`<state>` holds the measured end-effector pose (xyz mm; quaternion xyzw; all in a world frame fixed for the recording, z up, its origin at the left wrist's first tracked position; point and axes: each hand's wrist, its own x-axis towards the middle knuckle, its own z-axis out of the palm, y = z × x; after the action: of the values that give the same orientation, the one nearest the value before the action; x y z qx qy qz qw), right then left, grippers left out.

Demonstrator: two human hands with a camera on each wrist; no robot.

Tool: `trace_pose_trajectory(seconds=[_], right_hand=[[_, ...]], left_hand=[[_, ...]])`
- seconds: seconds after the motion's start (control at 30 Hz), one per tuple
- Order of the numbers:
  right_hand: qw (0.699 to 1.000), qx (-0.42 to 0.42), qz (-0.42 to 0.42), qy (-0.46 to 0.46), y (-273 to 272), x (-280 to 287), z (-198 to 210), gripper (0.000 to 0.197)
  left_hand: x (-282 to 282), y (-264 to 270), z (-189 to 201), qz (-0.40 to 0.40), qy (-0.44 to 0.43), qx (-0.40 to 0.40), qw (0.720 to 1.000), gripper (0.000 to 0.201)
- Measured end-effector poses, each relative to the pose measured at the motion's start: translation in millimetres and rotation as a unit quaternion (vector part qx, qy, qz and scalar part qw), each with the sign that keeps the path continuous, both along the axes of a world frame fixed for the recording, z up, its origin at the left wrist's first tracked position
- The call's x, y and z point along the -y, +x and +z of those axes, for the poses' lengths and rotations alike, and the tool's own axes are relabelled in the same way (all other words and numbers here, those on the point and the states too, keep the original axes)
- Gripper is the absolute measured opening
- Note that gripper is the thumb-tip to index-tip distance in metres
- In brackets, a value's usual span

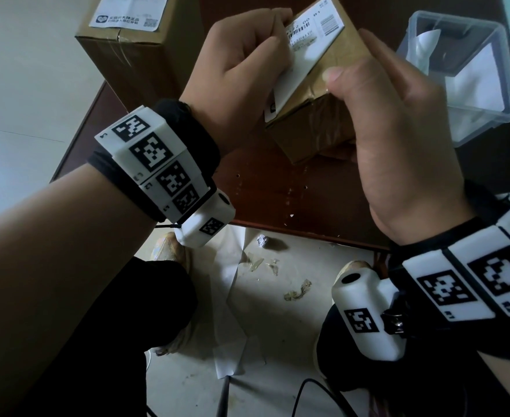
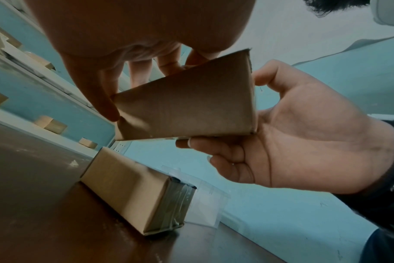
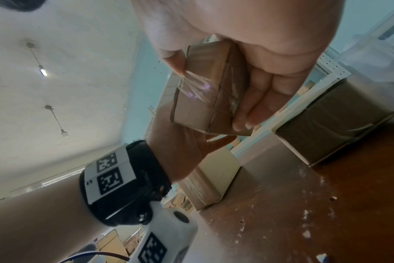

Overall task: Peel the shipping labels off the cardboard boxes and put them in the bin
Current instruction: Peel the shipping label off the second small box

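Both hands (image 1: pixel 398 139) raised, fingers (image 1: pixel 262 43) curled

Open tabletop (image 1: pixel 278 191) below raised hands. Blocked far left by tall cardboard box (image 1: pixel 133 55), right by clear plastic bin (image 1: pixel 488 115). Gap between the two largely filled by held box (image 1: pixel 317 127).

1. Each wrist wears a black cloth band (image 1: pixel 187 130).
2. White blocks (image 1: pixel 145 158) sit on the left band, with black-and-white square patterns on them.
3. The right wrist has the same white blocks (image 1: pixel 488 278).
4. A small white box (image 1: pixel 208 221) with a round black hole hangs under the left wrist.
5. Another white box (image 1: pixel 365 314) hangs under the right wrist.
6. The legs wear black trousers (image 1: pixel 97 341).
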<state>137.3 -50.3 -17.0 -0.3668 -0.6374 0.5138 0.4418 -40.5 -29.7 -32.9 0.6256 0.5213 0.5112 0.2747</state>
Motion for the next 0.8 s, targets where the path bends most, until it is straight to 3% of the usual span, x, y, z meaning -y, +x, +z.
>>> trace_pose_trajectory(seconds=[0.8], right_hand=[[1.0, -0.015, 0.003, -0.02, -0.5, -0.6, -2.5, 0.033]], left_hand=[[-4.7, -3.5, -5.3, 0.012, 0.031, -0.004, 0.999, 0.032]])
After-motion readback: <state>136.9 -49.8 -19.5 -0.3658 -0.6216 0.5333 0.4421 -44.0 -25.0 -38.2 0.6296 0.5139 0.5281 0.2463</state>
